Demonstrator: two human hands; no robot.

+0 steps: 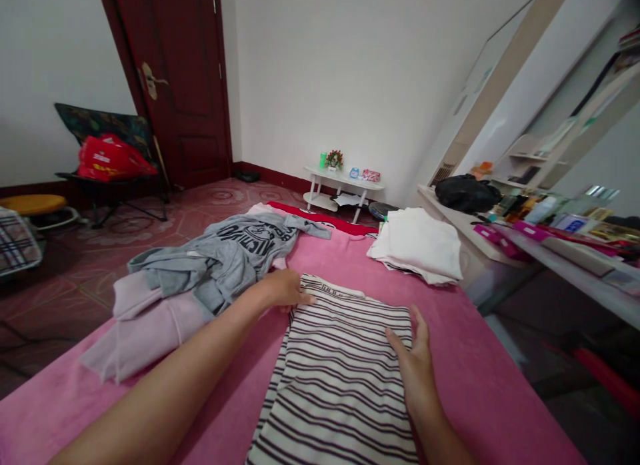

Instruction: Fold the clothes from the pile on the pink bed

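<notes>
A black-and-white striped shirt (340, 372) lies folded lengthwise on the pink bed cover (470, 372) in front of me. My left hand (286, 289) rests at the shirt's far left corner, its fingers curled round the edge of the fabric. Flat on the shirt's right side lies my right hand (413, 358), fingers stretched out and thumb apart, pressing the cloth down.
A grey printed sweatshirt (225, 255) and a pale pink garment (145, 318) lie heaped at the left. A stack of folded white clothes (417, 245) sits at the far right corner. A cluttered desk (550, 245) stands right of the bed; a small white table (343, 185) by the wall.
</notes>
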